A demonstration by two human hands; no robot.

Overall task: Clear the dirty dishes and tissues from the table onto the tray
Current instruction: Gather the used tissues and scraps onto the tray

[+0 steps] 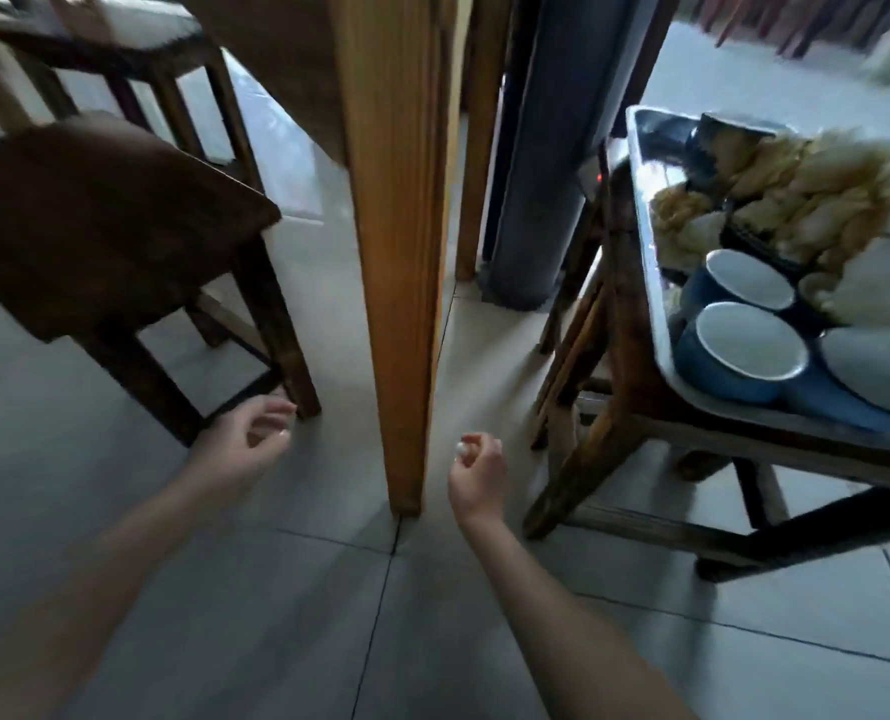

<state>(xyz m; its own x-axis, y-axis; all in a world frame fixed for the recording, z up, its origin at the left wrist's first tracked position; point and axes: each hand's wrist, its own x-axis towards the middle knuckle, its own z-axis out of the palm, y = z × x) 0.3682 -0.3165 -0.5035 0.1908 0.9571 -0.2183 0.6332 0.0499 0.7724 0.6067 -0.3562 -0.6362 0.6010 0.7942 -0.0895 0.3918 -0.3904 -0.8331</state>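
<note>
Scrap: small white scrap (461, 449), pinched at my R fingertips, low over the floor just R of the table leg; too small & blurry to say what it's made of.
R hand (479, 478): thumb & fingers curled in, pinching the white scrap; wrist bent, arm reaching fwd & down.
L hand (253, 439): fingers loosely curled, relaxed, palm turned inward; hangs near the foot of the chair leg, apart from it.
Tray (640, 200): metal, sits on a wooden stool (614, 407) to my R, well apart from both hands.
Tissues (806, 200): crumpled heap, whitish-tan, filling the far part of the tray.
Bowls (741, 350): blue outside, white inside, upright, grouped at the tray's near end just beside the tissues.
Table leg (396, 252): light wood, stands btw my two hands.
Chair (110, 226): dark wood, L of the table leg.
Pillar (536, 174): grey, round, behind the table leg, btw it & the tray.
Floor (276, 589): pale tiles w/ dark grout lines.
</note>
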